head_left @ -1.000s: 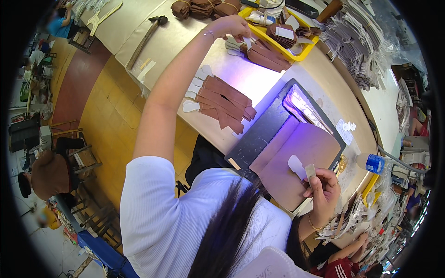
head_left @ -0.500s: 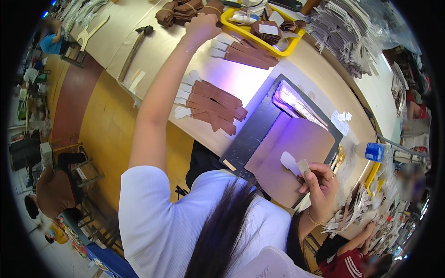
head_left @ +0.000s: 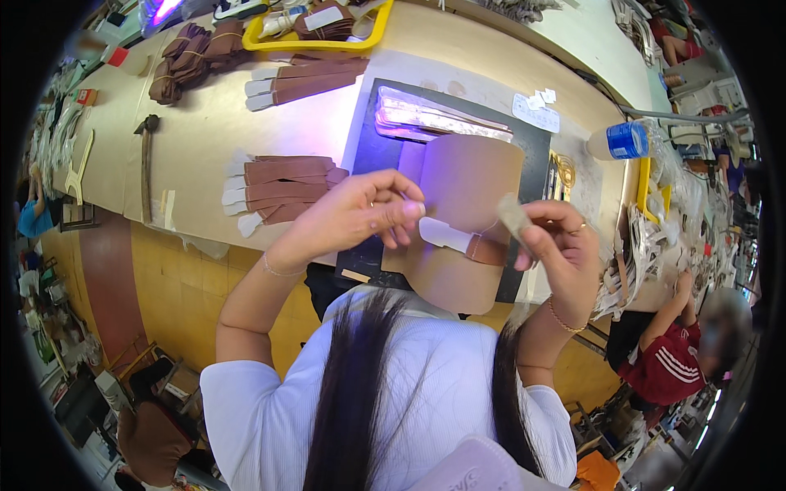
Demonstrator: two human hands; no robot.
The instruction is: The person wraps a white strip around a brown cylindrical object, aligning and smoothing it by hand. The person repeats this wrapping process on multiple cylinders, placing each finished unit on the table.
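My left hand [head_left: 368, 209] hovers at the left edge of a curved tan sheet [head_left: 471, 176], thumb and forefinger pinched together; anything between them is too small to make out. In my right hand [head_left: 561, 245] a small flat greyish-beige piece [head_left: 514, 217] is gripped between thumb and fingers. Between the hands, a brown strap [head_left: 489, 251] with a white tab [head_left: 444, 234] at its left end lies across the sheet. Beneath the sheet is a dark board [head_left: 536, 164]. A shiny, plastic-wrapped stack of strips [head_left: 442, 121] rests along the board's far side.
Brown strips with white ends [head_left: 286, 188] lie fanned out at left, and more strips [head_left: 315, 80] lie farther back. Bundled brown pieces [head_left: 192, 53], a yellow tray [head_left: 378, 29] and a hammer [head_left: 147, 155] are beyond. At right stands a blue-labelled bottle [head_left: 626, 141]; a person in red [head_left: 667, 364] sits nearby.
My left hand has come back from the bundles at the far side to beside the sheet. A brown strap with a white tab now shows on the sheet. The view has turned.
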